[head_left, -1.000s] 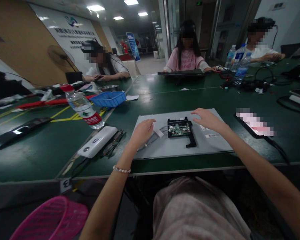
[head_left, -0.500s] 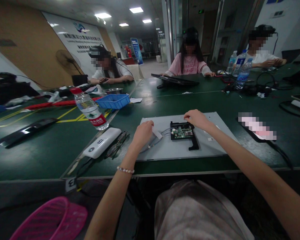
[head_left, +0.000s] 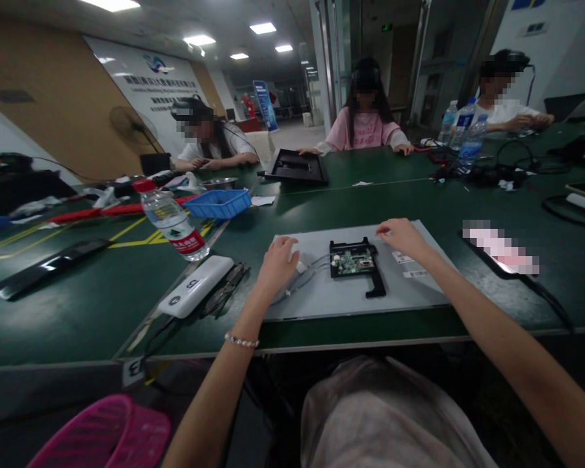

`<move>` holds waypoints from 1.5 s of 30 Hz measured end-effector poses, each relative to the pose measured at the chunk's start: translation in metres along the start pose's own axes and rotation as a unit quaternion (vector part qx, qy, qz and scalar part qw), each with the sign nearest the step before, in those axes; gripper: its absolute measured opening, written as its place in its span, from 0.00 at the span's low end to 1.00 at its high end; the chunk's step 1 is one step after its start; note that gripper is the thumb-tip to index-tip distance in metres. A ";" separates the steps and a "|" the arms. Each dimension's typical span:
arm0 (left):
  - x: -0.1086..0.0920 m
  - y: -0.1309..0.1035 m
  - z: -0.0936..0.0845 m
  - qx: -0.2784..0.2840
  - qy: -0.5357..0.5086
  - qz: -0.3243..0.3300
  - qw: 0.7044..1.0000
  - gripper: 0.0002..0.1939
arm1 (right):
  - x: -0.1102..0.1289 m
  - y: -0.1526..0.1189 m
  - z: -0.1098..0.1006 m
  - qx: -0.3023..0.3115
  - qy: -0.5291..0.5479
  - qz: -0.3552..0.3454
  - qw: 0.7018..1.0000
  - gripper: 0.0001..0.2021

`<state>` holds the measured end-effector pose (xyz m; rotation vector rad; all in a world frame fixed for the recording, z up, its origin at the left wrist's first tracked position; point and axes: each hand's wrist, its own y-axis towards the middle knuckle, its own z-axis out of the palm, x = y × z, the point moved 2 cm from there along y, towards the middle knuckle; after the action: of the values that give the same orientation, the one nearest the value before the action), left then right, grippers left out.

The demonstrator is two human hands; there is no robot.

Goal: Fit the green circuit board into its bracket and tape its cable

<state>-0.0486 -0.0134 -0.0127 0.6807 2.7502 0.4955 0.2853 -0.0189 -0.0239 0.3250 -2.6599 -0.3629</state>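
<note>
So the biggest thing here is a glossy dark green tabletop (head_left: 351,201), smooth enough to throw back the ceiling lights. On it, right in front of the person, lies a flat light grey rectangular panel (head_left: 322,302) with a matte, sheet-metal look. Down low at the left there's a slotted bright pink plastic basket (head_left: 149,422), then a shallow blue plastic tray (head_left: 219,205), a clear ribbed plastic bottle (head_left: 173,224) with a red cap, and a rounded white plastic block (head_left: 195,286). The main bit is a matte black plastic frame (head_left: 377,281) with a hooked leg, lying about mid-panel between the hands. Right hand (head_left: 403,235) hovers just beside it, fingers loosely bent, nothing in them. Left hand (head_left: 279,263) is over the panel's left side with curled fingers. Inside the frame sits a green circuit board (head_left: 355,262), bumpy with tiny parts. Thin grey cables (head_left: 318,261) curve off it toward the left hand, and a small white tag (head_left: 301,267) is right by those fingers; can't tell if they're pinching it.
</note>
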 end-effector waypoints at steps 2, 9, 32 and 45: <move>-0.004 0.002 0.000 -0.008 -0.016 0.011 1.000 0.15 | -0.001 0.000 0.001 0.004 -0.008 0.006 1.000 0.11; -0.047 0.026 -0.012 0.038 -0.050 0.079 0.995 0.17 | -0.005 0.001 0.004 0.009 -0.017 0.029 0.999 0.11; -0.052 0.040 0.023 0.279 -0.145 0.094 0.945 0.43 | -0.008 0.001 0.012 -0.014 0.012 0.025 1.000 0.10; -0.052 0.040 0.027 0.308 -0.132 0.133 0.933 0.53 | -0.007 -0.001 0.013 -0.026 0.018 0.008 0.999 0.09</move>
<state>0.0204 0.0012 -0.0133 1.1704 2.5470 -0.4185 0.2854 -0.0149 -0.0383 0.2915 -2.6117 -0.4170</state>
